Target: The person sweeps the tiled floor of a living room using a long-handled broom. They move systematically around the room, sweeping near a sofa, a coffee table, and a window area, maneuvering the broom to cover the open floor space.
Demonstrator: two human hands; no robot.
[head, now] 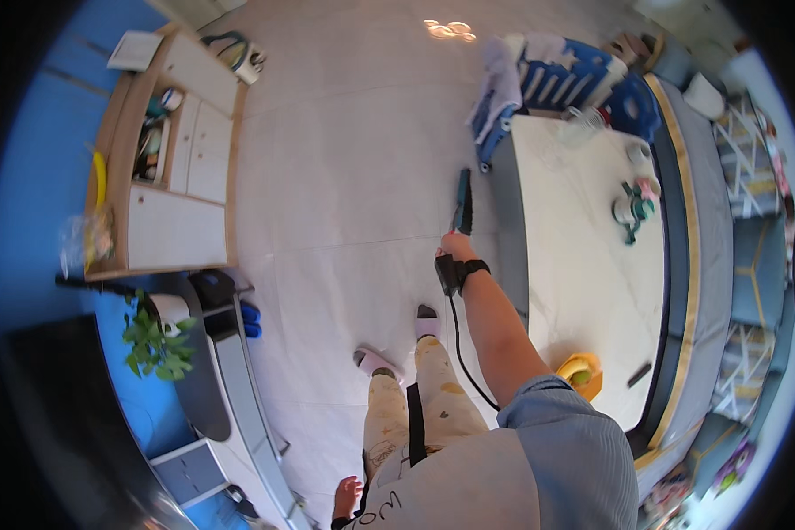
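Note:
My right hand (458,246) grips the handle of a teal hand brush (463,199) with dark bristles. The brush points away from me, over the tiled floor and beside the near side of the marble-patterned coffee table (550,265). A black strap with a small box and a cable sits on my right wrist. Low in the view, my left hand (348,493) hangs by my hip, its fingers loosely bent and nothing seen in them. Part of that hand is cut off by my clothing. On my feet are pink slippers (427,326).
A blue plastic playpen or rack (570,79) with cloth on it stands beyond the table. On the table are a yellow fruit bowl (593,384) and a glass jar (583,126). A grey sofa (705,265) runs along the right. Leftward stand a wooden cabinet (175,235) and a potted plant (156,344).

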